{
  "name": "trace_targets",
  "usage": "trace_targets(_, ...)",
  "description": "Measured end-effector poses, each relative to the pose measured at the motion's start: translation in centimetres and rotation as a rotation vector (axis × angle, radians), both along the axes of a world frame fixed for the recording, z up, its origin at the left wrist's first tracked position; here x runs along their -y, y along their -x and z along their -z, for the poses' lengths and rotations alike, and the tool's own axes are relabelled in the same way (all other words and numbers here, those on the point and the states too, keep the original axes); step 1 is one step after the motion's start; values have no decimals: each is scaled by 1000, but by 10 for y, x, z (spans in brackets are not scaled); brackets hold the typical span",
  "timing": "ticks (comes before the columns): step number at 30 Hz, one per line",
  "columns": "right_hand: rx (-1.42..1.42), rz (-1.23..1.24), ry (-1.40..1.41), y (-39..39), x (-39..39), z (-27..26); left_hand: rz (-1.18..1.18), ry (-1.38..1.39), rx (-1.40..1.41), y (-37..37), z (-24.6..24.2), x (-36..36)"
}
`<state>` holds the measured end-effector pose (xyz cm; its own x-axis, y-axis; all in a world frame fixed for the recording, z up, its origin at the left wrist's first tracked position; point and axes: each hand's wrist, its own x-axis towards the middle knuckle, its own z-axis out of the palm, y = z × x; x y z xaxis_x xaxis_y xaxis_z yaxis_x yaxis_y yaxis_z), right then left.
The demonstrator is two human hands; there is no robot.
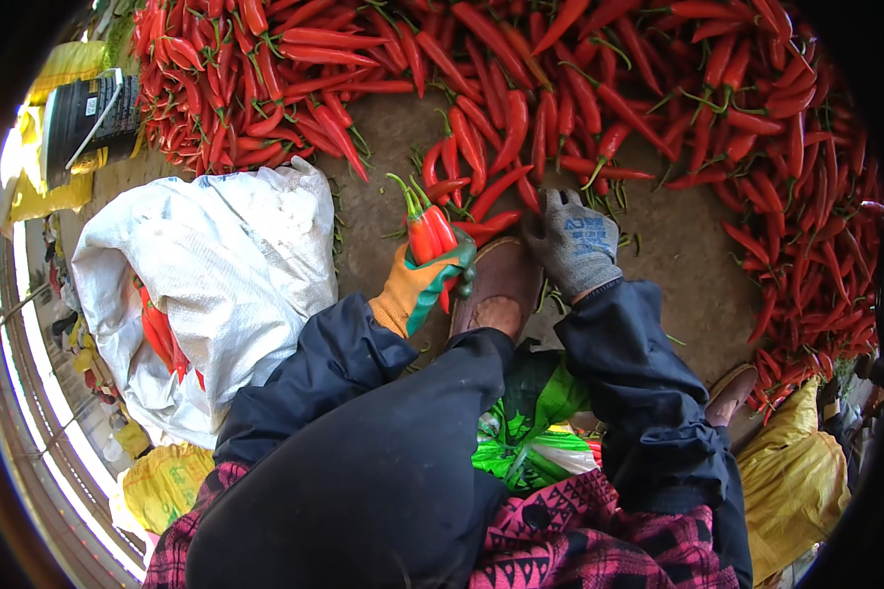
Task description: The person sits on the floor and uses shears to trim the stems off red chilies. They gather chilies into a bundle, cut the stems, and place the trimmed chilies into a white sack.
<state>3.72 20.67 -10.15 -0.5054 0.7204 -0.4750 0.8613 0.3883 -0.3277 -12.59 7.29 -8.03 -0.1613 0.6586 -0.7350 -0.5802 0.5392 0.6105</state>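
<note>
In an orange and green work glove, my left hand (404, 288) grips a small bunch of red chili peppers (429, 232), green stems pointing up and away from me. My right hand (582, 239), in a grey glove bearing print, reaches down at the near edge of the chili pepper pile (516, 129). Its fingertips are close to a few loose peppers, and whether they pinch one is hidden. Left of me lies a white woven sack (258, 228), with red chili peppers (160, 331) showing in its open mouth.
A brown shoe (497, 283) of mine stands between my hands. Heaped peppers curve around the front and right side. A black bucket (92, 121) sits at far left. Yellow sacks (795, 486) lie at right, another yellow sack (166, 482) at lower left. Green stems litter the floor (678, 265).
</note>
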Motion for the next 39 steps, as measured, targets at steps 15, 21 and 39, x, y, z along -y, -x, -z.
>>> trace_targets(15, -670, 366, 423, -76, 10, -7, 196, 7, 2, -4, -11, -8)
trace_targets(21, -241, -85, 37, -98, 11, -28, 46, 20, -160, 22, -20, -3)
trace_targets(39, -20, -231, 102, -10, -13, 2, -77, 194, -440, 12, 10, 26)
